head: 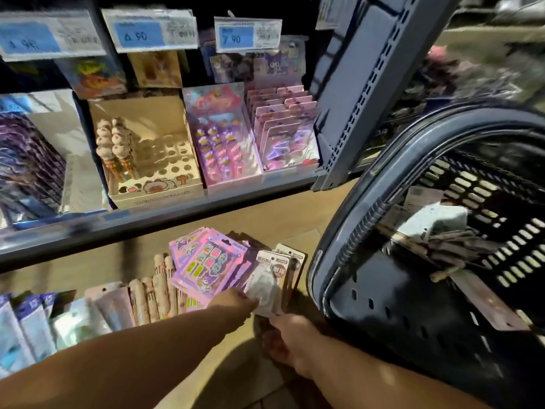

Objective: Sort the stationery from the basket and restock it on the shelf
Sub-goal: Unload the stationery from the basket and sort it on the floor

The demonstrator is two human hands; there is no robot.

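On the floor below the shelf lies a spread of stationery: pink and purple sticker packs [206, 261], beige patterned pens [159, 290] and white carded packs [269, 281]. My left hand [233, 302] reaches over the pile and holds the lower edge of a white carded pack. Just below it, my right hand [290, 339] has its fingers curled at the pile's near edge; what it holds is hidden. The dark basket [383, 290] stands tilted at the right with several items inside. The shelf [165, 214] runs above the pile.
The shelf holds a beige pen display box [153, 160], a pink holographic box [224, 137] and pink carded packs [286, 134] under blue price tags [236, 35]. Blue and white packs [26, 329] lie on the floor at the left. A grey shelf upright [362, 84] stands right.
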